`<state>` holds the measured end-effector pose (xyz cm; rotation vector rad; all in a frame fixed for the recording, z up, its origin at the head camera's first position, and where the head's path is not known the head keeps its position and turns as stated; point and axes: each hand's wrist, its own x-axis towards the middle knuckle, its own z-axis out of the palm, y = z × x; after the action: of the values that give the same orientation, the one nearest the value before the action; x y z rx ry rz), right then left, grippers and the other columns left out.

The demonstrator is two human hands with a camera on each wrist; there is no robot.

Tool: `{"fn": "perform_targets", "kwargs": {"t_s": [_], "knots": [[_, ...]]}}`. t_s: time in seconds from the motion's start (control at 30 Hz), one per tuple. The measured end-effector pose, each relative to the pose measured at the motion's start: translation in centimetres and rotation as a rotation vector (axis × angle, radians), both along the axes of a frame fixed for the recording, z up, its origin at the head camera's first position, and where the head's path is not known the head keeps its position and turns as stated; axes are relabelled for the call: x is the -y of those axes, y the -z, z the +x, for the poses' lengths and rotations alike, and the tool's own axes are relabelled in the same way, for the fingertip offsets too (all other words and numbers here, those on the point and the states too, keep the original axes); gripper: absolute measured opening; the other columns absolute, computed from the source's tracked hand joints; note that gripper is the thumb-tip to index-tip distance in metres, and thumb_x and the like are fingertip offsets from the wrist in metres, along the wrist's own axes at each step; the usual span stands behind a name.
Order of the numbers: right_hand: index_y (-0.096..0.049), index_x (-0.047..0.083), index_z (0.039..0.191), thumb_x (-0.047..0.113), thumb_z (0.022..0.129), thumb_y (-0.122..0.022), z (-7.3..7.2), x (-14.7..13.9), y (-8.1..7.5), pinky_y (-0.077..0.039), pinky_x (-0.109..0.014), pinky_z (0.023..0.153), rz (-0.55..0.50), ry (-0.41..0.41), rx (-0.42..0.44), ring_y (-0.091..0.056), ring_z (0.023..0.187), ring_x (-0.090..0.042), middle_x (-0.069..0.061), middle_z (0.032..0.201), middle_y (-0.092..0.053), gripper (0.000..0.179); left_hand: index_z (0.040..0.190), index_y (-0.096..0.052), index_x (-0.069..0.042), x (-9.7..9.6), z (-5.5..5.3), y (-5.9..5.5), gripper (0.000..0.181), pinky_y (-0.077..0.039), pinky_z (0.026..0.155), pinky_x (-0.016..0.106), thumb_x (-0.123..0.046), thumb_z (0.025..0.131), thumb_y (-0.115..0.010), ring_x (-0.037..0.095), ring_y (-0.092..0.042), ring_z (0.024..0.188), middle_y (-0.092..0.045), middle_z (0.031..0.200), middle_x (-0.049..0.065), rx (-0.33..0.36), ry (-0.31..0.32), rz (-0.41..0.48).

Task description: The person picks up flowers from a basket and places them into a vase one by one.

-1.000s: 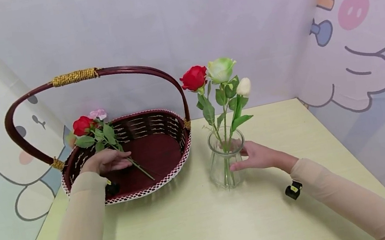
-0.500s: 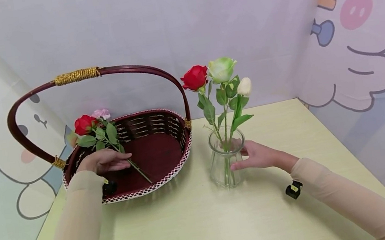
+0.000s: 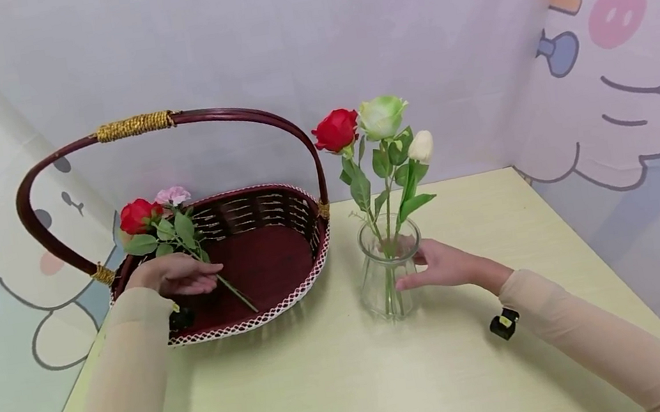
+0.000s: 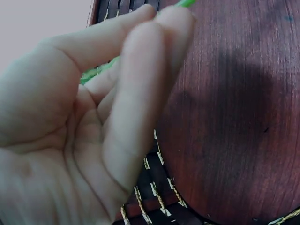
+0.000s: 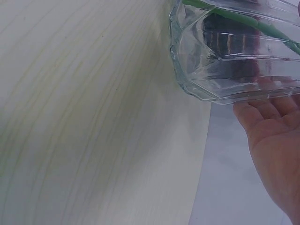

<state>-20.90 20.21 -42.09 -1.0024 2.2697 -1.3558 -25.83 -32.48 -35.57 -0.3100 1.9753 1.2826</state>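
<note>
My left hand (image 3: 177,273) reaches into the dark red woven basket (image 3: 301,294) and pinches the stem of a red rose (image 3: 140,216) between thumb and fingertips. In the left wrist view a bit of green stem (image 4: 186,3) shows past the fingertips. The rose's head lies over the basket's left side, beside a pink flower (image 3: 173,196). My right hand (image 3: 449,265) holds the right side of a clear glass vase (image 3: 375,298), thumb in front, fingers behind the glass. In it stand another red rose (image 3: 335,130), a pale green rose (image 3: 382,117) and a white tulip (image 3: 420,147).
The basket's tall handle (image 3: 222,113) arches over it. Light wooden table (image 3: 343,387) lies in front of basket and vase. A pale cloth backdrop (image 3: 218,39) with cartoon animals stands close behind and at both sides.
My left hand has moved slightly left, and the red rose in it has shifted the same way. The right hand stays on the vase. The head view has turned a little.
</note>
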Motion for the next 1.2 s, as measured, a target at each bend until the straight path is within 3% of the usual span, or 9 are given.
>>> {"fn": "perform_targets", "kwargs": {"t_s": [0.3,0.4,0.57,0.8,1.03,1.2], "knots": [[-0.040,0.007,0.155,0.028,0.091,-0.080,-0.06,-0.07,0.23,-0.036,-0.053,0.116,0.007,0.013,0.005,-0.044,0.141,-0.025,-0.005,0.156,-0.043,0.078,0.106,-0.074,-0.003,0.30,-0.14,0.41,0.016,-0.061,0.081,0.025,-0.015,0.102,-0.063,0.013,-0.074,0.083,-0.076,0.097,0.012,-0.024,0.017,0.058],[-0.040,0.007,0.155,0.027,0.090,-0.080,-0.06,-0.01,0.37,-0.036,-0.053,0.116,0.006,0.018,0.011,-0.044,0.141,-0.024,-0.004,0.156,-0.044,0.079,0.110,-0.073,-0.002,0.18,-0.03,0.38,0.019,-0.061,0.078,0.023,-0.017,0.102,-0.065,0.012,-0.074,0.080,-0.076,0.094,0.010,-0.023,0.003,0.049],[-0.040,0.007,0.155,0.027,0.090,-0.080,-0.06,0.04,0.45,-0.036,-0.052,0.117,0.010,0.012,0.017,-0.043,0.141,-0.023,-0.006,0.157,-0.043,0.079,0.105,-0.076,-0.003,0.24,0.21,0.19,0.023,-0.061,0.072,0.021,-0.024,0.098,-0.071,0.009,-0.072,0.072,-0.076,0.085,0.006,-0.011,0.011,-0.008],[-0.040,0.008,0.155,0.027,0.090,-0.081,-0.13,0.04,0.13,-0.035,-0.052,0.117,0.010,0.020,0.009,-0.042,0.142,-0.023,-0.005,0.157,-0.043,0.079,0.099,-0.077,-0.001,0.51,-0.11,-0.05,0.025,-0.060,0.070,0.020,-0.026,0.094,-0.076,0.007,-0.071,0.070,-0.075,0.082,0.005,-0.054,0.043,-0.053],[-0.040,0.008,0.156,0.027,0.090,-0.080,-0.25,0.07,0.11,-0.035,-0.050,0.117,0.014,0.015,0.009,-0.041,0.143,-0.024,-0.007,0.158,-0.041,0.079,0.116,-0.072,0.002,0.68,-0.57,0.01,0.025,-0.060,0.084,0.026,-0.016,0.099,-0.070,0.010,-0.072,0.082,-0.075,0.096,0.007,-0.086,0.042,0.032],[-0.039,0.009,0.156,0.027,0.091,-0.080,-0.34,-0.01,-0.01,-0.034,-0.051,0.118,0.014,0.010,0.006,-0.039,0.144,-0.024,-0.006,0.159,-0.040,0.079,0.111,-0.070,0.000,0.58,-0.61,-0.30,0.031,-0.060,0.086,0.030,-0.029,0.103,-0.063,0.013,-0.073,0.082,-0.074,0.095,0.009,-0.111,0.016,0.026]]}}
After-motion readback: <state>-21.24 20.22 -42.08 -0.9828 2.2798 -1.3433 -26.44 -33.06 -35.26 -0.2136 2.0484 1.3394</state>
